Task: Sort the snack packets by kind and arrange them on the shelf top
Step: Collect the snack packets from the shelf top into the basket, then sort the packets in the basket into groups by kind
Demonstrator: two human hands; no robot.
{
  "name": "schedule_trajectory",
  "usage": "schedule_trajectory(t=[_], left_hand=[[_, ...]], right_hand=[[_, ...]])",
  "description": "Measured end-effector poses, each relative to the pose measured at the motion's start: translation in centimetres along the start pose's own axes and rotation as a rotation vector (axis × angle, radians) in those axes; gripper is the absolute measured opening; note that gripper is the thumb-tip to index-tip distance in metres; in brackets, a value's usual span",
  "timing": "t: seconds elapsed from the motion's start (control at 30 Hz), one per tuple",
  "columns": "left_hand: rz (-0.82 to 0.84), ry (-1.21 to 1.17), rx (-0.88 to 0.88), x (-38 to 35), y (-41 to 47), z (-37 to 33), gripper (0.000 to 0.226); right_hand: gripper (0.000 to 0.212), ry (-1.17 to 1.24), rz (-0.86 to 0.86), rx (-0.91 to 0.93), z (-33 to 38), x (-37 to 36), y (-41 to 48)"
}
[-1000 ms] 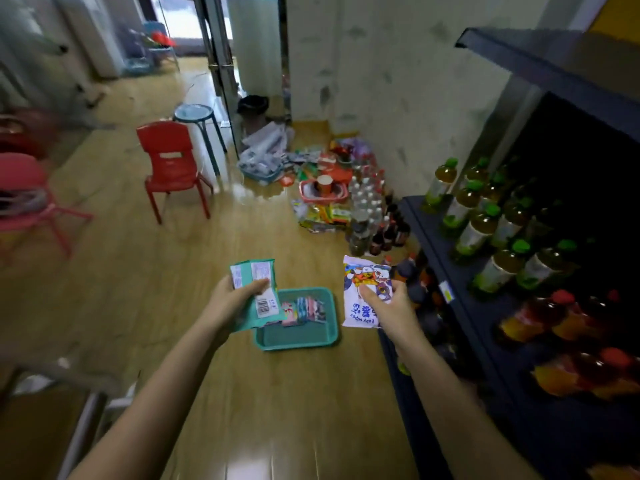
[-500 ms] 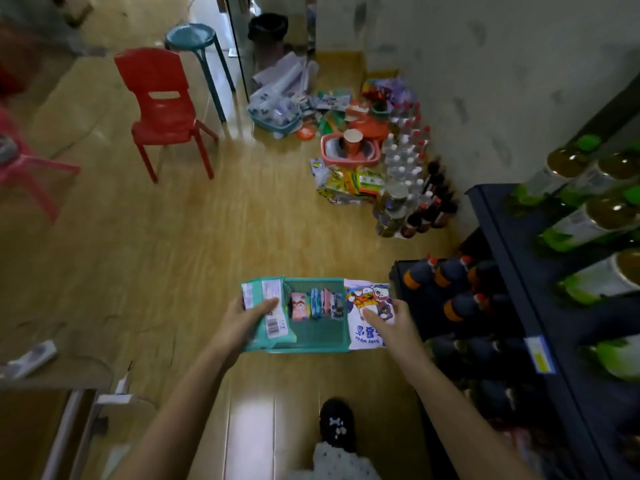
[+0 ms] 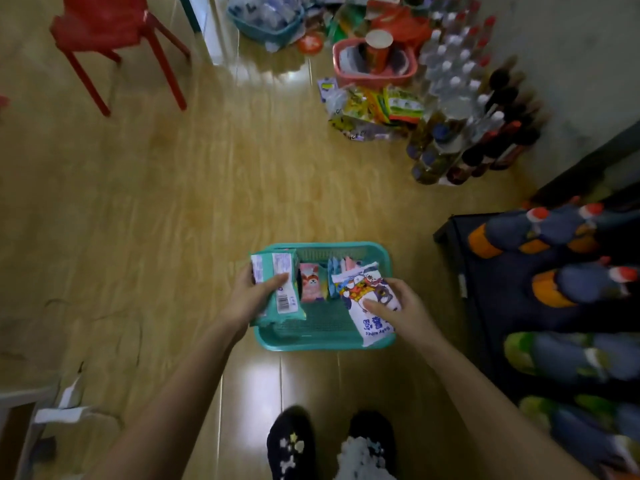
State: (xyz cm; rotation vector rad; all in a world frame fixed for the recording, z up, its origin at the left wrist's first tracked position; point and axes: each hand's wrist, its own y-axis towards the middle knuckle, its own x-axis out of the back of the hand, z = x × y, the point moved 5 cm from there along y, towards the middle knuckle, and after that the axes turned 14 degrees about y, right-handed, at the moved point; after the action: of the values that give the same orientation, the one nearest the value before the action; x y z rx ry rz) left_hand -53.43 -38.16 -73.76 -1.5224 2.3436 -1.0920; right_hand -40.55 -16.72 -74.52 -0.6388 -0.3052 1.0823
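A teal basket (image 3: 322, 344) sits on the wooden floor in front of me. My left hand (image 3: 247, 301) grips a teal packet (image 3: 282, 292) with a barcode, over the basket's left side. My right hand (image 3: 403, 311) grips a white packet (image 3: 372, 318) printed with cartoon figures, over the basket's right side. Inside the basket stand a pink packet (image 3: 311, 282) and several thin blue and pink packets (image 3: 339, 271). The dark shelf (image 3: 460, 258) is at the right.
Dark bottles with orange labels (image 3: 498, 233) and green-labelled bottles (image 3: 554, 355) lie on the shelf. On the floor beyond are clear and dark bottles (image 3: 460, 109), loose snack packets (image 3: 377, 109), a pink basket (image 3: 374, 62) and a red chair (image 3: 107, 32). My feet (image 3: 294, 445) are below the basket.
Both hands have come down with their packets, from above the floor to right over the basket. The view has tilted down toward the floor and my feet.
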Motion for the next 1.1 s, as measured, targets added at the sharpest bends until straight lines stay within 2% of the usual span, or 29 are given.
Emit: schedule_trajectory(t=[0.13, 0.33, 0.47, 0.6, 0.73, 0.83, 0.9, 1.0, 1.1], left_hand=[[-0.021, 0.022, -0.036, -0.5, 7.9, 5.9, 0.037], [0.011, 0.074, -0.141, -2.3, 17.1, 12.5, 0.034], [0.052, 0.05, -0.181, -3.8, 21.1, 15.8, 0.035], [0.094, -0.02, -0.115, -4.3, 23.1, 18.3, 0.031], [0.053, -0.065, -0.107, -3.6, 23.7, 19.0, 0.025], [0.012, -0.092, -0.186, -3.7, 23.3, 18.8, 0.026], [-0.008, -0.049, -0.241, -4.3, 23.0, 18.8, 0.029], [0.037, 0.034, -0.26, -5.8, 22.5, 19.8, 0.036], [-0.009, 0.242, -0.352, -6.8, 21.4, 20.3, 0.039]], right_hand=[[0.032, -0.11, 0.142, -0.002, -8.1, -1.2, 8.8], [0.041, -0.261, 0.343, -0.033, -19.5, -4.3, 19.3], [0.024, -0.384, 0.39, 0.036, -24.7, -6.3, 24.7], [0.028, -0.43, 0.479, -0.006, -27.5, -7.5, 27.8], [0.031, -0.628, 0.574, 0.048, -26.7, -7.7, 28.4], [0.028, -0.608, 0.56, 0.064, -28.2, -8.2, 27.9], [0.033, -0.599, 0.457, 0.13, -29.5, -8.7, 27.9], [0.043, -0.888, 0.338, 0.3, -29.9, -9.4, 28.0], [0.043, -1.035, 0.376, 0.392, -29.0, -9.5, 27.3]])
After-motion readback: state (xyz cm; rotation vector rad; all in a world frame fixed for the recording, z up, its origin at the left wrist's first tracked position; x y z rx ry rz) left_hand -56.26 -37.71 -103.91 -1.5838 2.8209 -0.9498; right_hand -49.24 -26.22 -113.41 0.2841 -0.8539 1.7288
